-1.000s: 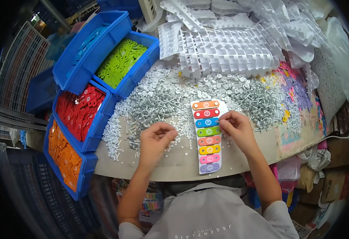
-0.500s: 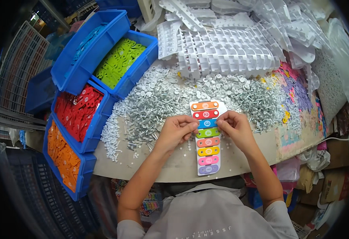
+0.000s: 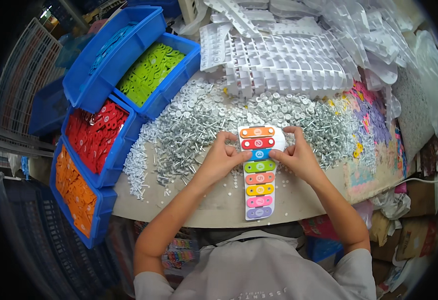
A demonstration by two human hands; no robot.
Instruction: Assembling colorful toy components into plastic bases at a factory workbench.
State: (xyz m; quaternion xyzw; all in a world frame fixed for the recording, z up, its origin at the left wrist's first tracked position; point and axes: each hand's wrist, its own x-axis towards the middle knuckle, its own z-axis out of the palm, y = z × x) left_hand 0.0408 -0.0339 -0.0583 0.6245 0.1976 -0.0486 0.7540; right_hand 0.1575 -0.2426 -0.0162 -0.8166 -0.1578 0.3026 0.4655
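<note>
A white toy xylophone (image 3: 249, 208) lies upright before me on the table, crossed by several coloured bars. White caps sit at the ends of the orange bar (image 3: 250, 132) and the red bar (image 3: 250, 144). From the green bar (image 3: 251, 167) down, the ends show small dark holes. My left hand (image 3: 225, 159) grips the left edge, its thumb pressed on the left end of the blue bar (image 3: 260, 155). On the opposite edge, my right hand (image 3: 299, 158) presses its thumb on the blue bar's right end. The thumbs hide both ends of that bar.
Heaped behind the xylophone are small white caps and metal pins (image 3: 199, 132). White plastic xylophone bases (image 3: 289, 62) are stacked at the back. Blue bins (image 3: 110, 195) on the left hold orange, red, green and blue bars. Pink and purple bars (image 3: 374, 117) lie at the right.
Both hands have shifted from pinching close over the blue bar to pressing its ends with the thumbs. The index fingers have spread upward along the edges.
</note>
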